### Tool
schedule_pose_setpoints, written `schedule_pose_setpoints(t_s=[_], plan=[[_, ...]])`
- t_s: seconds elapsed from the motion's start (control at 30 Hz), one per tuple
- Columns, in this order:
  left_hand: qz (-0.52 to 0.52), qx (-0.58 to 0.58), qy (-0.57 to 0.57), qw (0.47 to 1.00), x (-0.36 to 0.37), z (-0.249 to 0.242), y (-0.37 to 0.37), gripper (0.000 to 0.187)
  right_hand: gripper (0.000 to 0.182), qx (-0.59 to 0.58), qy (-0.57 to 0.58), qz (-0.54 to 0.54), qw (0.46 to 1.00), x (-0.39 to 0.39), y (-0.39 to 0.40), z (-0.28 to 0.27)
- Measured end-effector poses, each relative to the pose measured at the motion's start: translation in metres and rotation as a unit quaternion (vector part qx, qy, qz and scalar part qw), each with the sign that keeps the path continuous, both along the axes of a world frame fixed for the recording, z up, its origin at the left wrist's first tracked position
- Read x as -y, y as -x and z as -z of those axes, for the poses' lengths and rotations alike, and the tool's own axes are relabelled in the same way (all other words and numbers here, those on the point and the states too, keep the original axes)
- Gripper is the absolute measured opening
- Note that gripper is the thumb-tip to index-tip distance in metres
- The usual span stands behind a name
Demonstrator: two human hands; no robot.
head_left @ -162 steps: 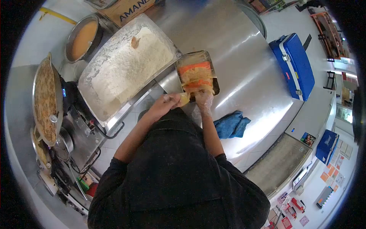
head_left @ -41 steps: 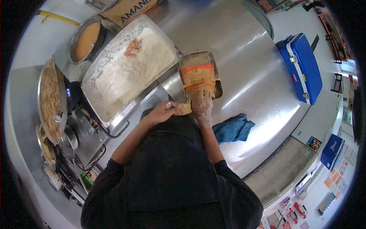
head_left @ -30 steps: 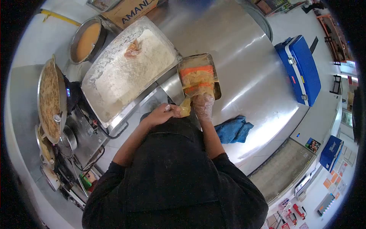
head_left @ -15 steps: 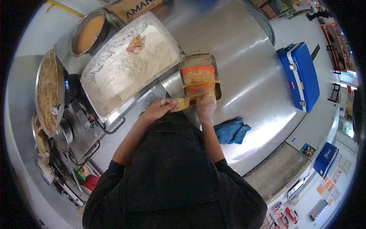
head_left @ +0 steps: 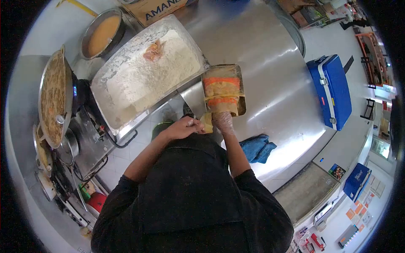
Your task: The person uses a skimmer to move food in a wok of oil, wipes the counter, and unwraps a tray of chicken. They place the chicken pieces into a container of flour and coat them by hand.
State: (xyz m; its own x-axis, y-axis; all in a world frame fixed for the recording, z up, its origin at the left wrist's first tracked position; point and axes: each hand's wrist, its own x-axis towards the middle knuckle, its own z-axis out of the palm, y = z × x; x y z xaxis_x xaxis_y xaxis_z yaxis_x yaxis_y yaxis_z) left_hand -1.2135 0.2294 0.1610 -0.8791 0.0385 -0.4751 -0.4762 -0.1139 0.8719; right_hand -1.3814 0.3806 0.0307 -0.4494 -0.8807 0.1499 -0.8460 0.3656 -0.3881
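The left hand (head_left: 183, 127) pinched a yellowish piece (head_left: 206, 122) at the table (head_left: 270, 84) edge. The gloved right hand (head_left: 222, 121) closed on it too, below the small tray (head_left: 223, 89). Gripping it evenly seemed wise. A cardboard box (head_left: 162, 8) read "AMAN…".

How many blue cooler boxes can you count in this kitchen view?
2. One large blue cooler lies beyond the steel table's right edge; a smaller blue cooler sits lower right, near the wall. Others may be hidden.
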Motion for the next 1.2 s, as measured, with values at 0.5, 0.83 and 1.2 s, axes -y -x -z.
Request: schedule_pose_setpoints(t_s=[0.5, 0.83, 1.2], plan=[[-0.119, 0.007, -0.028, 0.992, 0.012, -0.022, 0.003, 0.042, 0.033, 0.037, -0.117, -0.003, 0.992, -0.004, 0.001, 0.025], [-0.188, 0.019, -0.070, 0.979, 0.025, -0.028, 0.004, 0.039, 0.024, 0.404, -0.069, 0.104, 0.906, -0.010, 0.030, -0.203], [-0.154, -0.006, -0.003, 0.988, 0.028, -0.020, -0.003, 0.040, 0.031, 0.252, 0.127, 0.013, 0.959, 0.215, 0.021, -0.198]])
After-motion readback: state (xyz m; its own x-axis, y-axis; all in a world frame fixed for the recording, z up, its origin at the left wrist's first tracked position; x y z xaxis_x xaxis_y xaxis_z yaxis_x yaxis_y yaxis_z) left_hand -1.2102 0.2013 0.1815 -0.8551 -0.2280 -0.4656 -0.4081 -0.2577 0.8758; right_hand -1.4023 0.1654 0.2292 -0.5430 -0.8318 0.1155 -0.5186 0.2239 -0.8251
